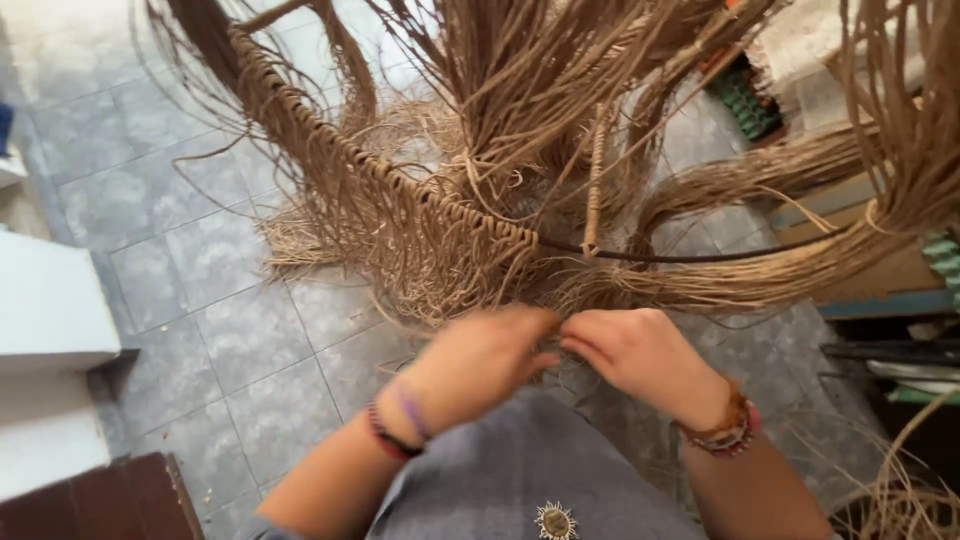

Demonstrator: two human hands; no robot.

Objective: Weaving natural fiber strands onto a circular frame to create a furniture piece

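Both hands, left hand (478,362) and right hand (632,352), pinch thin straw strands (560,300) together; pulling hard could snap them; loose ones might tangle.

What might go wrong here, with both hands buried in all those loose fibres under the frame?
Long loose strands hang over the dark rod; they could tangle. The left hand and right hand meet close together, blurred, so a wrong strand might get pulled. Fibres on the tiled floor could snag underfoot.
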